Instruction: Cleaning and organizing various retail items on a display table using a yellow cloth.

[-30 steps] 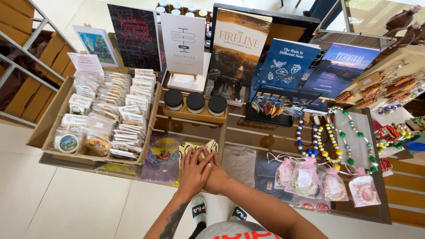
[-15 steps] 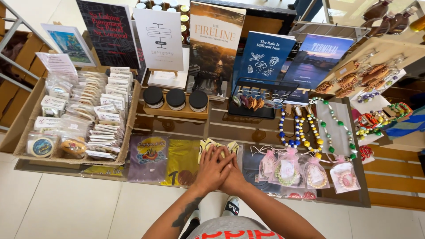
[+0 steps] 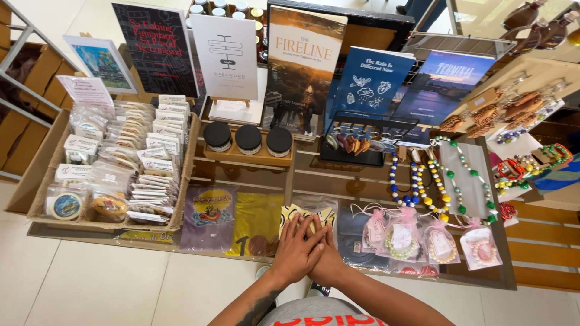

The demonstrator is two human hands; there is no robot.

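Observation:
My left hand [image 3: 297, 249] lies flat over my right hand [image 3: 329, 258], both stacked at the table's near edge. They rest on a pale yellow packaged shirt [image 3: 317, 214] in a row of folded shirts. The fingers are straight and together, gripping nothing. A yellow shirt [image 3: 257, 220] and a purple shirt [image 3: 208, 217] lie just left of my hands. Small pink pouches with bracelets [image 3: 402, 235] sit to the right.
A wooden tray of packaged stickers and cards [image 3: 118, 169] fills the left. Three black-lidded jars [image 3: 248, 139] stand on a small stand behind. Books [image 3: 305, 66] stand upright at the back. Bead necklaces [image 3: 432, 181] and trinkets [image 3: 519, 157] lie at the right.
The view has shifted so the table sits lower and to the right. My stacked hands have stayed on the pale yellow shirt.

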